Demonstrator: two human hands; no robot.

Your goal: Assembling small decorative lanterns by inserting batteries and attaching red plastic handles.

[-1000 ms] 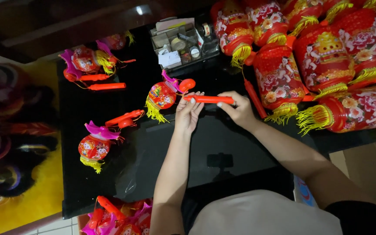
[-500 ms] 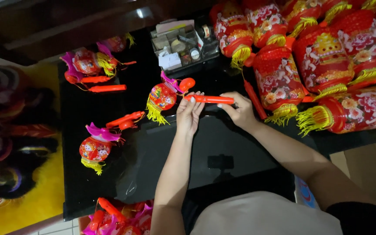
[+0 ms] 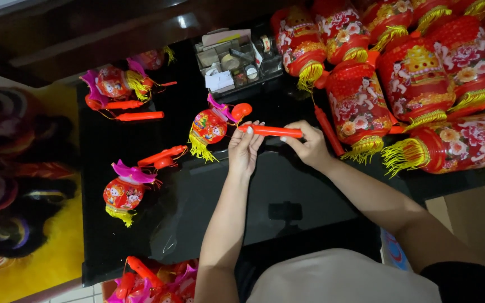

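Black table [image 3: 141, 224]: slim orange-red lantern handle [image 3: 270, 131], both hands gripping

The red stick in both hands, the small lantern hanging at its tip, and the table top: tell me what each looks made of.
Red stick: likely moulded plastic, going by its smooth, even colour and slight sheen.
Small lantern: probably printed plastic or film, glossy; its yellow fringe looks like thread or shredded foil, hard to tell.
Table top: black and polished, perhaps glass or lacquer, since it mirrors shapes.

dim room | overhead glare on glossy black table [image 3: 141, 224] | edges soft
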